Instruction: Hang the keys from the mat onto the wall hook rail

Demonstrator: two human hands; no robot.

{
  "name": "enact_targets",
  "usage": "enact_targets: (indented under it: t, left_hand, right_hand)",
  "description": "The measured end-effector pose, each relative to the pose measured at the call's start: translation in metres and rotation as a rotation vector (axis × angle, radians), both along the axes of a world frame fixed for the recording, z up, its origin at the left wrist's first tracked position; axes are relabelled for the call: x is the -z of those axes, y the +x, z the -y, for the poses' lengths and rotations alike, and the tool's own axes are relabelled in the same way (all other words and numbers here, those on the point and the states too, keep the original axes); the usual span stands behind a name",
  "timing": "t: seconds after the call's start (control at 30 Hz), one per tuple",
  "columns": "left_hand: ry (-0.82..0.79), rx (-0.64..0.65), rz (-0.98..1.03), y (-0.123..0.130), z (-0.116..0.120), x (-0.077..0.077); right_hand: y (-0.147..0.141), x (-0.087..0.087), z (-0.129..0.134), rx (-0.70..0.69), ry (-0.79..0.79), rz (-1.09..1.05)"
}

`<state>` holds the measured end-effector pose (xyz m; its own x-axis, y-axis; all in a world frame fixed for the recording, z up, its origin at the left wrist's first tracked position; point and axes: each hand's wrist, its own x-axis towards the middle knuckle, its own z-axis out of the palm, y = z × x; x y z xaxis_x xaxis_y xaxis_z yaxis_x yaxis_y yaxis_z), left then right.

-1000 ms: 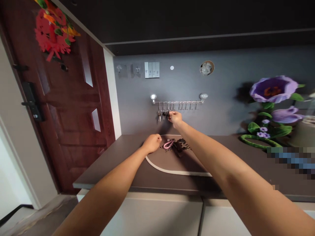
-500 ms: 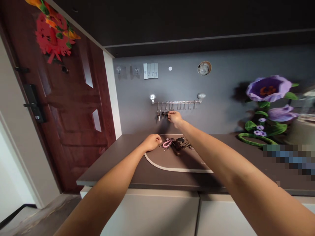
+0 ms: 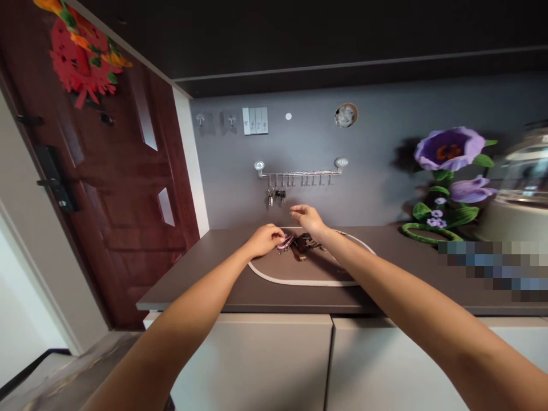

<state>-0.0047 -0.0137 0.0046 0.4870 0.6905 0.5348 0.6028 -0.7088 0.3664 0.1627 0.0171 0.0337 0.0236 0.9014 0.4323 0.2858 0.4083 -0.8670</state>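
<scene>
A metal hook rail (image 3: pixel 299 173) is fixed to the grey wall, and small keys (image 3: pixel 270 197) and dark keys (image 3: pixel 281 195) hang from its left hooks. Below it, an oval brown mat (image 3: pixel 308 273) with a pale rim lies on the counter. On the mat are a pink strap (image 3: pixel 284 243) and a pile of dark keys and holders (image 3: pixel 302 246). My left hand (image 3: pixel 265 240) is at the pink strap, fingers curled; whether it grips the strap is unclear. My right hand (image 3: pixel 307 218) is in the air above the pile, its fingers apart and nothing visible in them.
Purple flowers (image 3: pixel 449 149) with a green base stand on the counter (image 3: pixel 192 279) at the right, beside a lamp-like object (image 3: pixel 509 220). A dark red door (image 3: pixel 128 228) is on the left. A dark shelf (image 3: pixel 321 40) overhangs the counter.
My right hand has let go of the dark keys at the rail and come down toward the mat. My left hand has moved slightly right, to the pink strap. The view has shifted a little.
</scene>
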Motion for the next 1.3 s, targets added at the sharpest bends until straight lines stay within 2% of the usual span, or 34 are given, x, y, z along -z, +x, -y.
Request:
enact_targets:
  t: [0.2, 0.33, 0.43, 0.7, 1.0, 1.3]
  left_hand:
    - [-0.001, 0.008, -0.039, 0.003, 0.005, 0.001]
    - [-0.017, 0.005, -0.079, 0.005, 0.007, 0.001]
    - [-0.013, -0.008, -0.112, 0.007, 0.007, 0.002]
    - [-0.020, -0.088, -0.102, 0.005, -0.001, 0.006]
    - [0.000, -0.191, -0.130, 0.000, -0.008, 0.009]
    - [0.009, -0.279, -0.064, -0.003, -0.015, 0.010]
  right_hand:
    - [0.021, 0.025, 0.023, 0.039, 0.107, 0.355]
    - [0.023, 0.029, 0.032, 0.056, 0.184, 0.631]
    - [0.019, 0.028, 0.033, 0.072, 0.177, 0.749]
    - [0.014, 0.028, 0.027, 0.133, 0.101, 0.740]
    - [0.011, 0.030, 0.024, 0.138, 0.093, 0.738]
    - [0.010, 0.029, 0.024, 0.140, 0.099, 0.738]
